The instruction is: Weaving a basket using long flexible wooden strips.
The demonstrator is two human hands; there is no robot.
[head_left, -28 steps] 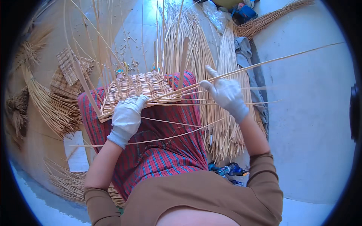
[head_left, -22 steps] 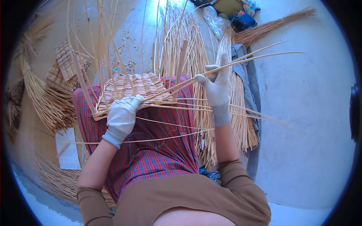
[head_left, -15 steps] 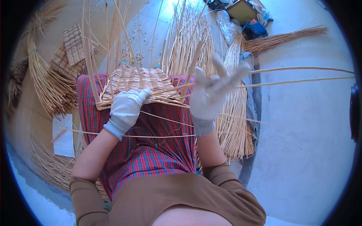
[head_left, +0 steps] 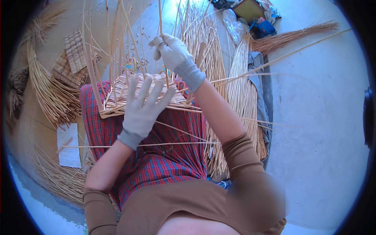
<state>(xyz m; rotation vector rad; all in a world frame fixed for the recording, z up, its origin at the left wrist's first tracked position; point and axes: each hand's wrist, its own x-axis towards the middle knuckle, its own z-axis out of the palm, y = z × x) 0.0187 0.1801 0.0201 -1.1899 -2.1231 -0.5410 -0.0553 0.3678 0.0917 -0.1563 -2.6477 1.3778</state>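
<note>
On my lap, over a red checked cloth (head_left: 156,168), rests a partly woven wicker basket (head_left: 121,91) with tall upright rods. My left hand (head_left: 141,107), in a white glove, lies over its near edge with the fingers stretched out and spread. Higher up, my gloved right hand (head_left: 171,51) is closed around an upright wicker rod (head_left: 160,19) above the woven part. Long loose rods (head_left: 297,51) stick out to the right from the near side of the basket, passing by my right forearm.
Bundles of pale rods (head_left: 239,86) lie to the right, and another bundle (head_left: 49,86) to the left beside woven panels (head_left: 74,51). A white sheet of paper (head_left: 69,154) is on the floor at left. At the far right are a brown bundle (head_left: 297,37) and a blue container (head_left: 264,28).
My right hand has swung from the right side up and left to an upright rod and closed on it. My left hand has opened from its grip at the basket edge.
</note>
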